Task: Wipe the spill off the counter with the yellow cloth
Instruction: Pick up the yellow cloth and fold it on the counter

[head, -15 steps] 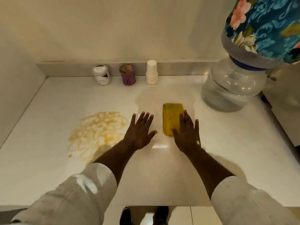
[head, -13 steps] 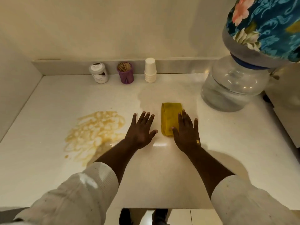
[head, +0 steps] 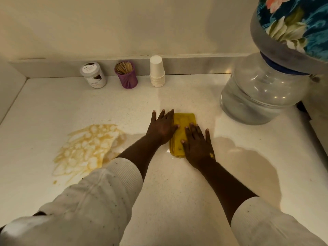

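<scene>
**A:** What differed from half a second before, in the head view?

**B:** Both hands had moved onto the yellow cloth (head: pixel 183 134). Earlier the left hand (head: pixel 162 127) lay flat on the bare table (head: pixel 177 192), apart from the cloth, and only the right hand's fingertips reached it. Now the left hand pressed its left edge and the right hand (head: pixel 197 145) covered its near right part. The fingers of both hands were spread flat and open, gripping nothing.

**A:** And where was the cloth?

**B:** Folded into a narrow rectangle, flat on the table near its middle, well to the right of the spill (head: pixel 87 148). The spill, a yellowish foamy patch, lay untouched to the left, partly behind the left white sleeve (head: pixel 99 201).

**A:** Any writing?

**B:** The white-lidded jar (head: pixel 93 75) carried a label, too blurred to read.

**A:** Counts?

**B:** One jar, one purple holder of toothpicks (head: pixel 126 75), one stack of white paper cups (head: pixel 157 71), all in a row along the back wall. One clear water bottle (head: pixel 257 96) stood far right under a floral cover (head: pixel 298 23). One cloth, one spill, two hands.
</scene>
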A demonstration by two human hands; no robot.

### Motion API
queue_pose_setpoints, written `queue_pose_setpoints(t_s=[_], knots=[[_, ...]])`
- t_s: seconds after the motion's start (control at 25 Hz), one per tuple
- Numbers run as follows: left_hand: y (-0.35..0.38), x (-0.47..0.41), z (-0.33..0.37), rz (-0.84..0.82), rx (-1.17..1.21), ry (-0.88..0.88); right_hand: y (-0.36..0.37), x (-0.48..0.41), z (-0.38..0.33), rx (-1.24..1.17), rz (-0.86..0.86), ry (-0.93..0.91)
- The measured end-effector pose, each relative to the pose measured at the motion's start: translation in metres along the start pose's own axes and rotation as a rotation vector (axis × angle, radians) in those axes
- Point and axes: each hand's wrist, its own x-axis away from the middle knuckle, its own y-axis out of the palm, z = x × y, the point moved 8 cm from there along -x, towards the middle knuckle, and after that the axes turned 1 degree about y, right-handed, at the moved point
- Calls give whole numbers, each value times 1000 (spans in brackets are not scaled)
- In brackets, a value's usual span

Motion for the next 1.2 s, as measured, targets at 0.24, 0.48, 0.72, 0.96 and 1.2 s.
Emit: queue_pose_setpoints(t_s=[0.24, 0.48, 0.72, 0.96, 1.2], knots=[[-6, -18, 11, 22, 9, -52, 1, 1, 1, 6, 10, 10], [-28, -21, 17, 150, 62, -73, -5, 2, 2, -42, 30, 10], [-33, -5, 2, 132, 506, -129, -53, -16, 3, -383, 229, 65], [-54, 19, -6, 151, 611, -88, -84, -41, -9, -518, 278, 159], [-70, 56, -36, 194, 730, -186, -93, -37, -47, -533, 289, 104]])
